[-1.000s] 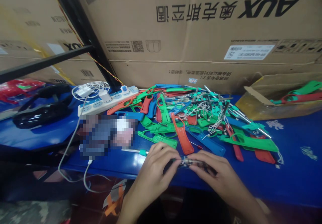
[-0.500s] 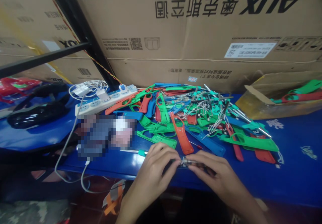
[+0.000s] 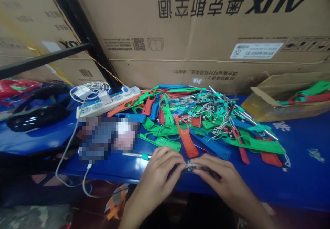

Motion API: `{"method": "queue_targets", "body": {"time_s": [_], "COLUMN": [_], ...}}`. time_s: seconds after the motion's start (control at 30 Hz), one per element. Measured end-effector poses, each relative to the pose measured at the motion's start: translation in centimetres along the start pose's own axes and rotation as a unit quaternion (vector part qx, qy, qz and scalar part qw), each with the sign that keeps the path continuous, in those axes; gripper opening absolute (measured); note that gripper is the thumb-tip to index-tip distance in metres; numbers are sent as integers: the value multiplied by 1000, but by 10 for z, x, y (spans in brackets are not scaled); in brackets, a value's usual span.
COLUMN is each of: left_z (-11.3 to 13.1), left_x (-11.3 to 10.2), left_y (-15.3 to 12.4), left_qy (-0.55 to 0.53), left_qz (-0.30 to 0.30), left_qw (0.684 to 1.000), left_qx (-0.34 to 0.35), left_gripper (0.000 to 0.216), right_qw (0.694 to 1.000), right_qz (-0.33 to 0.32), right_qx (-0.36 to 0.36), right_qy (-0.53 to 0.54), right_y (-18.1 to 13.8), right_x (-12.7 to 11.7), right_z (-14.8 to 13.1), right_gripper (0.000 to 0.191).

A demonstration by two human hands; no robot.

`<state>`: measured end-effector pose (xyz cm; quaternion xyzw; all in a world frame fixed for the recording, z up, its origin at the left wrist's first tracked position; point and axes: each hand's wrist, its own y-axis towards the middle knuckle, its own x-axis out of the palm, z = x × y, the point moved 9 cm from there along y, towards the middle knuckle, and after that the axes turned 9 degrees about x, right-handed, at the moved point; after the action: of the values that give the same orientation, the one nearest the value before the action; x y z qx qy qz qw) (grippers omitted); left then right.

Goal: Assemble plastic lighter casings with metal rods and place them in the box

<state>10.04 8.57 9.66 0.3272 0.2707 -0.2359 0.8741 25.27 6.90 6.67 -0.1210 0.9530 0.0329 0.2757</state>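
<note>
Near the table's front edge, my left hand (image 3: 165,169) and my right hand (image 3: 215,174) meet over a small part (image 3: 189,166), silvery and partly clear, too blurred to name. Both hands pinch it between thumb and fingers, one at each end, and cover most of it. A thin metal rod with a teal collar (image 3: 144,156) lies just left of my left hand. Beyond my fingers rest an orange lighter handle shell (image 3: 187,138), a blue one (image 3: 212,145) and a green one (image 3: 162,142).
Behind them spreads a heap of coloured shells, metal rods and white wires (image 3: 206,109). An open carton (image 3: 273,109) with more pieces stands right. Leftward are a white power strip (image 3: 96,107), a white cable (image 3: 67,153) and a blurred-out device (image 3: 99,139). Large cardboard boxes (image 3: 201,50) wall the back.
</note>
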Motion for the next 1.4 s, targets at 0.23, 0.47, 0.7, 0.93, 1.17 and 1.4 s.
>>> {"method": "queue_targets", "body": {"time_s": [0.23, 0.47, 0.7, 0.93, 1.17, 1.4], "left_z": [1, 0, 2, 1, 1, 4], "left_x": [0, 1, 1, 0, 2, 1], "left_y": [1, -1, 0, 1, -1, -1], "left_qy": [1, -4, -4, -8, 17, 26], "left_qz": [2, -5, -6, -5, -8, -4], "left_qw": [1000, 1000, 1000, 1000, 1000, 999], "left_qx": [5, 5, 10, 12, 24, 25], "left_gripper": [11, 11, 10, 11, 13, 14], "right_qw": [1000, 1000, 1000, 1000, 999, 1000], "right_qz": [2, 13, 6, 8, 9, -8], "right_qx": [-1, -5, -7, -11, -16, -2], "right_qy": [1, -10, -8, -11, -38, -29], "right_y": [0, 3, 2, 5, 3, 4], "right_x": [-1, -2, 0, -1, 4, 5], "right_z": [0, -3, -3, -5, -4, -2], "right_gripper": [18, 17, 20, 21, 27, 24]}}
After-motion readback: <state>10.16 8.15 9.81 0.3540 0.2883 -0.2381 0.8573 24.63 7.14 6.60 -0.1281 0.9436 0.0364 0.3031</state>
